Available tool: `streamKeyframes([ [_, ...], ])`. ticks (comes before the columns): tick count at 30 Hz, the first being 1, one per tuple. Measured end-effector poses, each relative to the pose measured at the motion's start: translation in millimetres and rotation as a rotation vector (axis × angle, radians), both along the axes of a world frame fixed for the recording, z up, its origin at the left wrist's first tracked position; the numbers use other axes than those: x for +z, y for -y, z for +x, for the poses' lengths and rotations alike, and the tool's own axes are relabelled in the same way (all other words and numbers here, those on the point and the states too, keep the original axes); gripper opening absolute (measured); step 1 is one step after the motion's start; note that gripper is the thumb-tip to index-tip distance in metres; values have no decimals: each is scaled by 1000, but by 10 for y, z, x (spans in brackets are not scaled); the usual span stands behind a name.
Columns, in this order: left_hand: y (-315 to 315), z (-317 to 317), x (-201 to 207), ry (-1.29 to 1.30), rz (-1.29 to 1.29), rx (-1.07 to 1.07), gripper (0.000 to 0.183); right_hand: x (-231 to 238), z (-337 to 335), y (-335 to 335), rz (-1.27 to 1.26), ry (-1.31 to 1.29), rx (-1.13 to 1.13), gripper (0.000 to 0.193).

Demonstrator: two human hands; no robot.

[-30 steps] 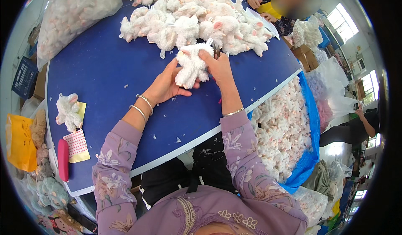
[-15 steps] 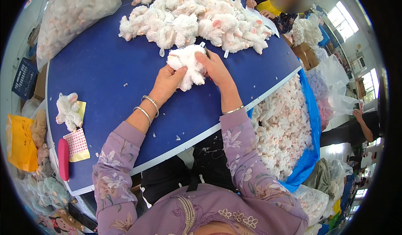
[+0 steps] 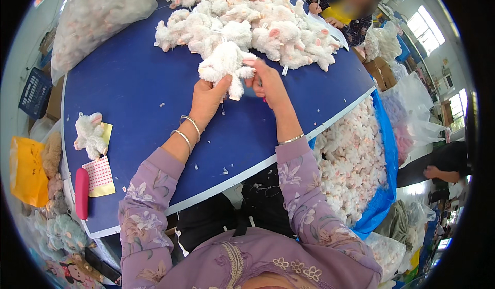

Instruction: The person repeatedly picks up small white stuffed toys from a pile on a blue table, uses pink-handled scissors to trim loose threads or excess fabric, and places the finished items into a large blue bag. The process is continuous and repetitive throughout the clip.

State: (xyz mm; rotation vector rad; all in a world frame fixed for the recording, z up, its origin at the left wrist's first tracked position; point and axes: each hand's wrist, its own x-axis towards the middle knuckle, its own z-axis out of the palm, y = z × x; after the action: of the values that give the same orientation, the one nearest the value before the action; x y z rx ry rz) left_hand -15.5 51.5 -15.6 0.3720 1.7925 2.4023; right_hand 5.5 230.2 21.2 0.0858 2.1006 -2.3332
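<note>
A white fluffy plush toy [image 3: 225, 62] is held over the blue table by my left hand [image 3: 209, 98], thumb on top and fingers beneath. My right hand [image 3: 272, 87] is at the toy's right side, its fingers curled close to a limb and partly blurred. A small bit of bright pink shows under the right palm; what it belongs to is hidden. Just beyond, a large heap of similar white plush toys [image 3: 289, 36] with small white loops covers the far part of the table.
On the table's left lie a single plush toy [image 3: 90, 134], a sheet of pink stickers [image 3: 99, 175] and a pink case [image 3: 81, 193]. A full clear bag [image 3: 103, 21] stands far left. By my right arm, a blue sack [image 3: 379, 206] holds plush pieces. A co-worker [image 3: 345, 10] sits far right.
The plush toy has been turned and shifted slightly up and left. My right hand has moved from gripping its upper right to beside its right limb. The view has shifted slightly.
</note>
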Motion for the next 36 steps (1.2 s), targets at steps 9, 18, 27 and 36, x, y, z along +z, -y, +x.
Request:
streamKeyframes([
  [9,46,-30,-81,142,3,70,47,-69,10,161,-149,-150,-27,13],
  [18,99,-98,94,205,136,-34,51,344,168,-155,-594,-482,-233,33],
  [27,11,-103,0,62,17,-35,30,-139,-508,-659,807,-356,-585,42],
  [36,58,-97,3,16,-84,-90,24,-172,-387,-541,438,-88,-411,27],
])
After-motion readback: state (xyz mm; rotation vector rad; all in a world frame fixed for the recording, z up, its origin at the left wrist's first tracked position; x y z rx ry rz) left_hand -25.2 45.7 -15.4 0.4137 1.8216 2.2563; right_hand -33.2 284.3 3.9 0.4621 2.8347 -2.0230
